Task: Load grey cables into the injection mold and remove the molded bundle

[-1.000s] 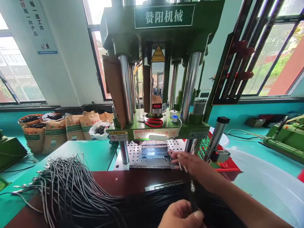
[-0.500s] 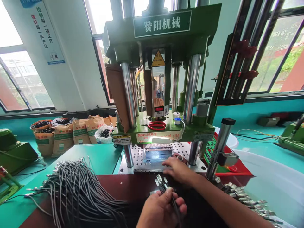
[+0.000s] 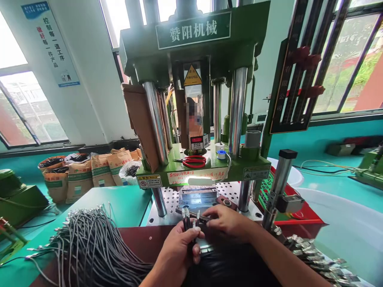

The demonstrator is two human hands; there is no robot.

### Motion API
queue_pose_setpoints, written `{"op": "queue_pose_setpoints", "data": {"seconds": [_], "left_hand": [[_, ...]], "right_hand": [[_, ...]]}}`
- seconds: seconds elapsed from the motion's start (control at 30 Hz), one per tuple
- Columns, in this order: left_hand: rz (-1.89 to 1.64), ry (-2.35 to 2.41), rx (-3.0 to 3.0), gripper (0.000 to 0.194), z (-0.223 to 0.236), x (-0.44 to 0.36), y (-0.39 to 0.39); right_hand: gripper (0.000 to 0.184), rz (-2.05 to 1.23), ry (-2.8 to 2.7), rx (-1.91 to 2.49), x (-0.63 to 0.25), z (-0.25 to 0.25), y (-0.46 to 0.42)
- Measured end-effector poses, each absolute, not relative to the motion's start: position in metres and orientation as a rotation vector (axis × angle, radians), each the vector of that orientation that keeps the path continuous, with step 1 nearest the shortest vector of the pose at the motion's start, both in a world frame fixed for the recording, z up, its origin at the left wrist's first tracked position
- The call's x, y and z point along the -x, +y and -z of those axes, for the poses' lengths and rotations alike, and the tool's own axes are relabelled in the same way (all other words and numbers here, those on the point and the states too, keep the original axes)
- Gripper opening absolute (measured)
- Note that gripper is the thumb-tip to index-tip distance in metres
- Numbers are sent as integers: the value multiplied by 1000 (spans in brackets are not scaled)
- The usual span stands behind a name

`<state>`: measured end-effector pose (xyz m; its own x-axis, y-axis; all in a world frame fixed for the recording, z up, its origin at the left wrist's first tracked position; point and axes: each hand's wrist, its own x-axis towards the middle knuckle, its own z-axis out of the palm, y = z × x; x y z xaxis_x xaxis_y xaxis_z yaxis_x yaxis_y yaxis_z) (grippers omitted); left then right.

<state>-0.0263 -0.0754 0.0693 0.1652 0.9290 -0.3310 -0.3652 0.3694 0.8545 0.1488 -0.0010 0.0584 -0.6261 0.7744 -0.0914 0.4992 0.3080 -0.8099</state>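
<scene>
My left hand (image 3: 179,249) is closed around a small bunch of black cables (image 3: 189,223), their metal-tipped ends pointing up. My right hand (image 3: 227,223) pinches one cable end beside that bunch, just in front of the metal mould (image 3: 196,196) on the perforated plate (image 3: 169,199) of the green press (image 3: 194,103). A large pile of grey cables with metal plugs (image 3: 89,243) lies on the brown board (image 3: 137,239) to my left.
Red scissors (image 3: 194,161) and tape rolls lie on the press platen. A white tub (image 3: 344,227) with plug-ended cables (image 3: 311,255) is at right. A light-curtain post (image 3: 279,181) stands by the red panel. Paper sacks (image 3: 80,175) line the wall at left.
My left hand has risen with the cable bunch toward the mould. My right hand pulled back from the mould edge and now pinches a cable end beside the left hand.
</scene>
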Motion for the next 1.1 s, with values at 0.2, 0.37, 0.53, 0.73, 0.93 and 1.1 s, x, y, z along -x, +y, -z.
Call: {"op": "queue_pose_setpoints", "data": {"seconds": [0.2, 0.37, 0.53, 0.73, 0.93, 1.1], "left_hand": [[-877, 1171, -811, 31, -68, 18, -54], [-784, 1142, -852, 27, -61, 0, -34], [-769, 1094, -879, 28, -54, -4, -31], [-761, 1102, -895, 30, -51, -2, -31], [-769, 1072, -897, 30, -47, -2, -31], [-758, 1024, -951, 26, -47, -3, -31]], "right_hand": [[47, -1639, -1403, 985, -150, -37, -8], [47, -1558, -1217, 991, -151, -36, -3], [48, -1499, -1213, 1055, -153, -36, -2], [45, -1513, -1290, 1044, -153, -38, -7], [47, -1524, -1311, 1050, -152, -39, -8], [50, -1516, -1349, 1092, -152, -40, -10]]}}
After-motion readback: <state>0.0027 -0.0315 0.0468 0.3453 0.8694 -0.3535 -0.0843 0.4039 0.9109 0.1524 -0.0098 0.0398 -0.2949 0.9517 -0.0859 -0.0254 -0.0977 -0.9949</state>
